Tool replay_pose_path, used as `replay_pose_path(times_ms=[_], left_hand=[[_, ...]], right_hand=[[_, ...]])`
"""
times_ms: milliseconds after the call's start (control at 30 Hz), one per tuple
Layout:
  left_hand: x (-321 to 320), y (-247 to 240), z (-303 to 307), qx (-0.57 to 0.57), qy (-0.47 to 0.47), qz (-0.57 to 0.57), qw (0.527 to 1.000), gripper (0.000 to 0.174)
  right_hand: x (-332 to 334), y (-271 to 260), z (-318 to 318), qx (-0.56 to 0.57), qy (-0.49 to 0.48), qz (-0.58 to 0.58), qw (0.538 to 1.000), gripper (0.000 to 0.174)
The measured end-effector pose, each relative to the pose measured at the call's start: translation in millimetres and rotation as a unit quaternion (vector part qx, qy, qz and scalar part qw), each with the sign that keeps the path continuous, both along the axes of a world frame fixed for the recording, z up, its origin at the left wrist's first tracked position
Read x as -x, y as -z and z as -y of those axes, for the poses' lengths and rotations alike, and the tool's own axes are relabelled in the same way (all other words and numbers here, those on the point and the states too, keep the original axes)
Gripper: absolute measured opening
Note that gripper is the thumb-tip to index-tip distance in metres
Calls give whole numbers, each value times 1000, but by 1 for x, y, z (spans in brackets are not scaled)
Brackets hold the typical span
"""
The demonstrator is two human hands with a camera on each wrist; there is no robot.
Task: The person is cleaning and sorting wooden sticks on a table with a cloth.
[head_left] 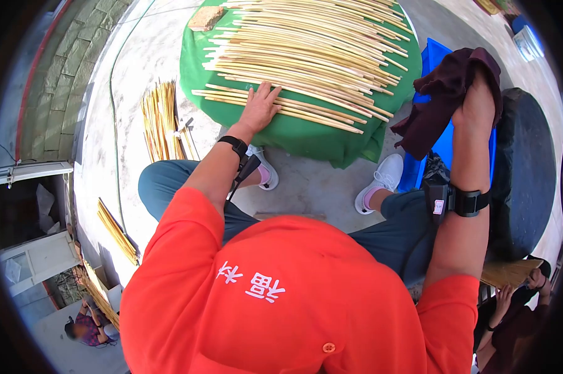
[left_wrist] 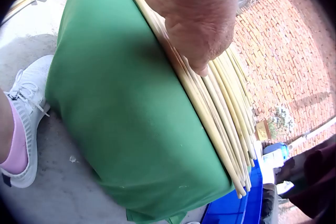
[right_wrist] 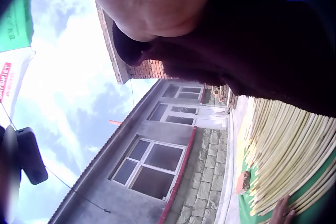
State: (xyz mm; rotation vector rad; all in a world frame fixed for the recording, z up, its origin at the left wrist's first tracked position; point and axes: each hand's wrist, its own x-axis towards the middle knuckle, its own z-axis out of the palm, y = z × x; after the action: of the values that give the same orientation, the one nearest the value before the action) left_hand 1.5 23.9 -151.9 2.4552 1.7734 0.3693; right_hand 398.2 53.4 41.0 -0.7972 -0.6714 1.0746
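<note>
Long pale peeled sticks [head_left: 306, 50] lie side by side in rows across a round table with a green cloth [head_left: 294, 140] over it. My left hand [head_left: 260, 109] rests on the sticks nearest me, fingers spread, close to their left ends. In the left wrist view its fingertips touch the near sticks [left_wrist: 202, 111]. Off to the right, my raised right hand [head_left: 476, 103] holds a dark maroon cloth [head_left: 440, 90], which hangs down and hides its fingers. The right wrist view shows this cloth [right_wrist: 247, 50] bunched beyond the palm.
A brick [head_left: 206, 19] sits at the table's far left edge. Beneath the maroon cloth stands a blue bin [head_left: 443, 146], beside a large dark round object [head_left: 524, 174]. Bundles of sticks [head_left: 161, 118] lie on the ground at left. Other people sit at both lower corners.
</note>
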Motion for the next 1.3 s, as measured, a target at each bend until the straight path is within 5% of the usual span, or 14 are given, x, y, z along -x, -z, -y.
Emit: replay_pose_path(times_ms=[233, 333, 467, 900, 1100, 1300], left_hand=[[6, 2, -43, 14, 5, -53, 998, 32], [7, 8, -54, -107, 36, -74, 991, 12], [2, 5, -64, -118, 72, -167, 976, 11], [-4, -7, -77, -2, 96, -199, 975, 15], [5, 4, -78, -46, 100, -188, 976, 11], [-6, -32, -36, -132, 31, 24, 990, 11]], right_hand=[[-7, 3, 1, 6, 17, 5, 1000, 13], [-8, 1, 2, 9, 20, 19, 1000, 12], [-3, -4, 1, 0, 45, 26, 999, 14], [4, -9, 7, -2, 78, 25, 997, 15], [2, -11, 8, 25, 89, 19, 996, 17], [-2, -4, -1, 7, 64, -7, 998, 17]])
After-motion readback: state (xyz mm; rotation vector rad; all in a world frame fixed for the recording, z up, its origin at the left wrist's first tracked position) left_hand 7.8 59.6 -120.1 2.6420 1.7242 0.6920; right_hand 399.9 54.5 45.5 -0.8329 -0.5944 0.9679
